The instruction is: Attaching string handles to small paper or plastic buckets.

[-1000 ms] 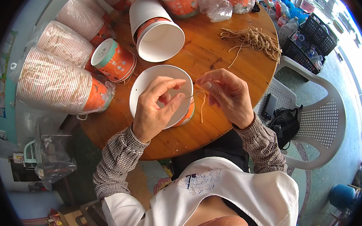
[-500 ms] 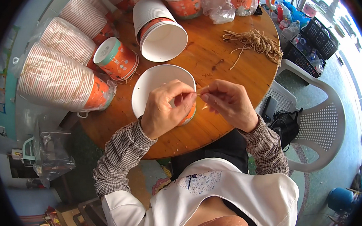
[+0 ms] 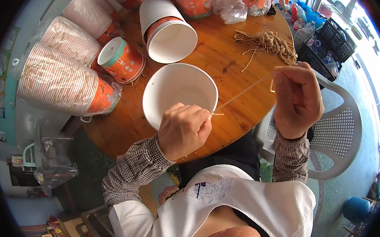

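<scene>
A white-lined paper bucket (image 3: 171, 87) sits tipped toward me near the table's front, its mouth facing up. My left hand (image 3: 184, 129) is closed at its near right rim, and a short cord end pokes out by the thumb. From that rim a thin tan cord (image 3: 246, 89) runs taut, up and to the right. My right hand (image 3: 298, 98) pinches the cord's other part between thumb and fingertips, held out past the table's right edge. A small loop of cord dangles below those fingers. My left fingers' inner side is hidden.
A bundle of loose cords (image 3: 265, 43) lies at the back right of the wooden table (image 3: 220, 39). Bagged stacks of buckets (image 3: 57, 80) line the left, beside an orange bucket (image 3: 122, 60) with a cord handle. A nested stack (image 3: 163, 17) lies behind. A plastic chair (image 3: 336, 123) stands right.
My hands were together over the bucket's right side. The right hand has moved far right, drawing the cord taut; the left has dropped onto the rim, and the bucket has shifted slightly right.
</scene>
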Tool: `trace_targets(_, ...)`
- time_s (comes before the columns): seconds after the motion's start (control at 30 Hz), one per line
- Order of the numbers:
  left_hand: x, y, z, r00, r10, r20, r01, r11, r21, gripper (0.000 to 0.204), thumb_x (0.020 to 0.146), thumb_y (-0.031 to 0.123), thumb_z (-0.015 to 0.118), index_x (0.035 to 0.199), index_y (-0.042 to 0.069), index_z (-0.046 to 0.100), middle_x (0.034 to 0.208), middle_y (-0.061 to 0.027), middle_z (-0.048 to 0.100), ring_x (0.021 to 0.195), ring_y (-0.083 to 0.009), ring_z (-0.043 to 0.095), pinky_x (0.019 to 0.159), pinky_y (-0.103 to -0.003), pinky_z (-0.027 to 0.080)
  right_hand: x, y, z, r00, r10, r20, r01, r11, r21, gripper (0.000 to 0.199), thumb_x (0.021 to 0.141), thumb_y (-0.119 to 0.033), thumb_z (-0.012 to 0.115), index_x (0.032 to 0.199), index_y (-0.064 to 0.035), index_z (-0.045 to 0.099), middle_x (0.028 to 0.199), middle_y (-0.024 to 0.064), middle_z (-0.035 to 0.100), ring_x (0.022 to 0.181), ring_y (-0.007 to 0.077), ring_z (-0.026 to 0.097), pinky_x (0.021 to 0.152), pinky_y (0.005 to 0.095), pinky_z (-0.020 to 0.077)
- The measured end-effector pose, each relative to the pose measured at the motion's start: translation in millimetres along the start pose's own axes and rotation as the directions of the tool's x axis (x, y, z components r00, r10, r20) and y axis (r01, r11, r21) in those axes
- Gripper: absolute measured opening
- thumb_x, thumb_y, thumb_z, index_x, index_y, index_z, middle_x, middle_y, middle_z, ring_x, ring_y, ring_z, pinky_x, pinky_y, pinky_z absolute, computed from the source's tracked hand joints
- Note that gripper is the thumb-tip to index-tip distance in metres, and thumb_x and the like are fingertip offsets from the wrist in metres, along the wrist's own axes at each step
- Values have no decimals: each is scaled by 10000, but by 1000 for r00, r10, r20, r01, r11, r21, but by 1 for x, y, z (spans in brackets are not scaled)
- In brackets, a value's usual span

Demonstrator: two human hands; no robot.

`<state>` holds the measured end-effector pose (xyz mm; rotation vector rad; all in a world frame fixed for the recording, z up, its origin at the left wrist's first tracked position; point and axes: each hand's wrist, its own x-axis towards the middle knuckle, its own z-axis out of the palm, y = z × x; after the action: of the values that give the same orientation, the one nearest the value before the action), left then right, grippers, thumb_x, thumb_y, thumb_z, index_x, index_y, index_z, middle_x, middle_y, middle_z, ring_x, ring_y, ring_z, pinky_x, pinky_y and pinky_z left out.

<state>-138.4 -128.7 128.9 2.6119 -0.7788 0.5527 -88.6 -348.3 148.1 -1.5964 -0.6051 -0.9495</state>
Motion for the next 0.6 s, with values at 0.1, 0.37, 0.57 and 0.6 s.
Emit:
trace_targets(0.1,-2,-2,-4,995,-2,101,4,1000,-17,77,765,62,639,717,44,581,667,-71,611,654,-235,623,685,-365,484,0,-3,0,1000,-30,1,30,1000,-3,130,777,106,666,865,25,617,719,51,575,567,63,501,510,190,393)
trace_targets(0.37,-20,-20,-16,992,-24,127,43,987,-154,269,803,43,623,1071,68,633,824,-56,662,785,-219,649,885,-422,479,-3,-9,1,998,8,69,-11,998,54,140,768,97,684,872,20,632,722,63,587,556,90,537,506,197,418)
trace_targets(0.57,-23,-7,10,993,-52,-102,37,989,-144,233,807,130,711,1029,102,644,876,-28,662,851,-188,636,908,-401,456,-3,-11,9,989,-41,140,31,997,73,142,756,84,701,867,21,638,706,68,583,539,99,546,485,210,430)
trace_targets(0.6,-24,-7,15,992,-44,-120,28,990,-135,202,809,152,719,990,103,645,862,-20,660,838,-180,633,901,-393,451,-2,-12,9,989,-47,143,38,997,66,139,758,89,696,865,21,639,703,67,582,538,98,547,483,209,428)
